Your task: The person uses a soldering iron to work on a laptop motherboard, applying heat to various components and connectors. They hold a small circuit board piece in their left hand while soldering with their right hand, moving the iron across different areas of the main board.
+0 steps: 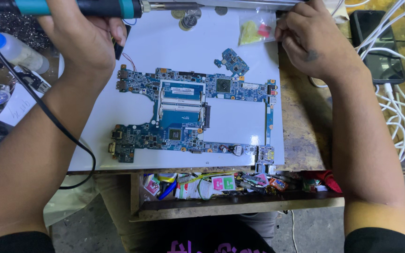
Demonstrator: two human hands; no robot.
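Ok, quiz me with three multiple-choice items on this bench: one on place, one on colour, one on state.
1. Where does the large circuit board lie?
A on a white mat
B in the drawer
C on the floor

2. What colour is the large circuit board?
A red
B blue
C yellow

3. What is the left hand doing?
A resting flat and empty
B gripping a soldering iron
C pressing on the board

Answers: 1 A, white mat shows around the board. 2 B, its surface is blue. 3 B, fingers wrap the iron's handle.
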